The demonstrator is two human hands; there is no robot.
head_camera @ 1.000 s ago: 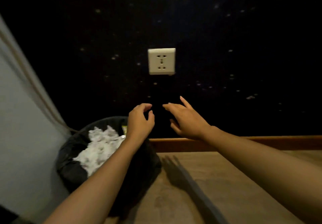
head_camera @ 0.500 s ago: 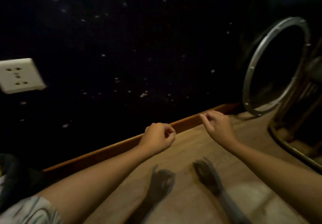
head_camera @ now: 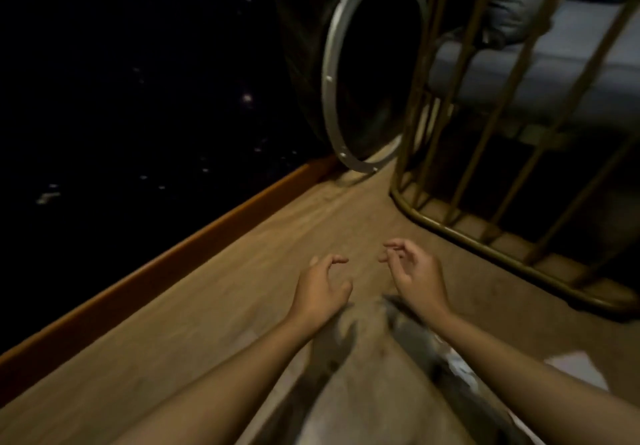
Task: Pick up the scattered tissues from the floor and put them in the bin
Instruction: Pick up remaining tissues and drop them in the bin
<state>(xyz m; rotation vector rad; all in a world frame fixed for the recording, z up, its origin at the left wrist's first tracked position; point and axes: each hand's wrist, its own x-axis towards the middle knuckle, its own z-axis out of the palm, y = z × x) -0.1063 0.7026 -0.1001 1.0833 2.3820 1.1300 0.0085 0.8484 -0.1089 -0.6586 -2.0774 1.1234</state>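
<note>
Forearms reach in from the bottom edge, both bare, over tan wood-grain floor (head_camera: 214, 323). Pale white patch on the floor (head_camera: 576, 368) sits just right of the right forearm, partly cut off by it (could be a tissue, too blurred to tell). No bin in view.

Left hand (head_camera: 320, 290): fingers loosely curled, thumb apart from index, holding nothing, touching nothing. Right hand (head_camera: 414, 273): same pose, fingers relaxed and half-bent, tips near thumb but not pinched, empty. Both hover above the floor, near each other, shadows below them.

Further out: orange-brown wooden skirting board (head_camera: 194, 236) along a black speckled wall (head_camera: 138, 81). Brass-coloured metal bar frame (head_camera: 485, 233) stands on the floor at right, grey-blue cushion (head_camera: 554, 74) behind its bars. Round silver metal ring (head_camera: 337, 63) leans at the far end beside the wall.
</note>
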